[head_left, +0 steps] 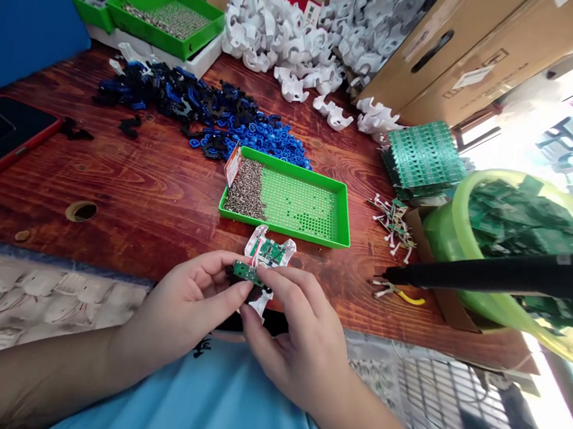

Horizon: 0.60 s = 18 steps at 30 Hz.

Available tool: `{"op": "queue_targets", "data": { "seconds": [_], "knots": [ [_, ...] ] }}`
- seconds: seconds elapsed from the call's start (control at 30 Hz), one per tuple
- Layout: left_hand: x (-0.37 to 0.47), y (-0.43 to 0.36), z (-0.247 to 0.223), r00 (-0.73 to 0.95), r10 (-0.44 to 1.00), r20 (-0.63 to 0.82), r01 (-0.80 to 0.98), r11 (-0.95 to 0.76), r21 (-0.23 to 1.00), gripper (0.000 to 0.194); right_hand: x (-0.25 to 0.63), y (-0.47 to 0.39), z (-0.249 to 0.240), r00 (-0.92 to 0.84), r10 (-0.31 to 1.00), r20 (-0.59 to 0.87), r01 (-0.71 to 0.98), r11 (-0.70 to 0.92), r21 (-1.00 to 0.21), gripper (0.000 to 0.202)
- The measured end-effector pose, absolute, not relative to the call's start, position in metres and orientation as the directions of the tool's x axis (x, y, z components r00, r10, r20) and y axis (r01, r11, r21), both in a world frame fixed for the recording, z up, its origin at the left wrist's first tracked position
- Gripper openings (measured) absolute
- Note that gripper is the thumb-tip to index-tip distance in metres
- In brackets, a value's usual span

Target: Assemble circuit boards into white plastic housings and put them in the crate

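Note:
Between my hands, at the table's front edge, is a white plastic shell (288,249) with a green circuit board (270,251) inside it. Red and white wires run from that board to a small green board (245,271) on a black part. My left hand (195,303) pinches the small board and black part between thumb and fingers. My right hand (298,321) has its fingertips on the right end of the small board, its thumb against the lower part of the white shell. Fingers partly hide the black part.
A green tray (343,212) of screws lies just beyond my hands. Blue rings (282,141), black parts and white shells (295,37) are piled behind. Yellow-handled pliers (409,297), a black rod-like tool (485,273) and a yellow-green basket (444,227) of boards stand right; a phone (10,133) lies left.

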State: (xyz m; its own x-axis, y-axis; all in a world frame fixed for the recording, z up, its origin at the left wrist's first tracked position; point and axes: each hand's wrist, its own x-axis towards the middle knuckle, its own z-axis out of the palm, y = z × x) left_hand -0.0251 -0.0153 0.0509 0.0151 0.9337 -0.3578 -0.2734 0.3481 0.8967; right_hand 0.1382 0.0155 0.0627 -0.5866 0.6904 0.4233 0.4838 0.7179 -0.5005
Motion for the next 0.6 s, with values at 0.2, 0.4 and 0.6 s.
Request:
{"op": "queue_targets", "data": {
  "seconds": [0.2,0.4,0.6],
  "knots": [
    [-0.043,-0.013,0.044,0.052,0.934,-0.354,-0.077,0.357,0.931,0.045,0.155,0.041,0.049,-0.537,0.703,0.467,0.522,0.712,-0.47,0.036],
    [-0.056,-0.012,0.028,0.046,0.904,-0.425,0.285,0.396,0.873,0.054,0.168,0.047,0.025,-0.468,0.771,0.433,0.555,0.637,-0.534,0.036],
    [-0.048,-0.013,0.02,0.134,0.918,-0.373,0.231,0.337,0.912,0.046,0.158,0.028,0.028,-0.545,0.823,0.16,0.583,0.509,-0.634,0.033]
  ]
}}
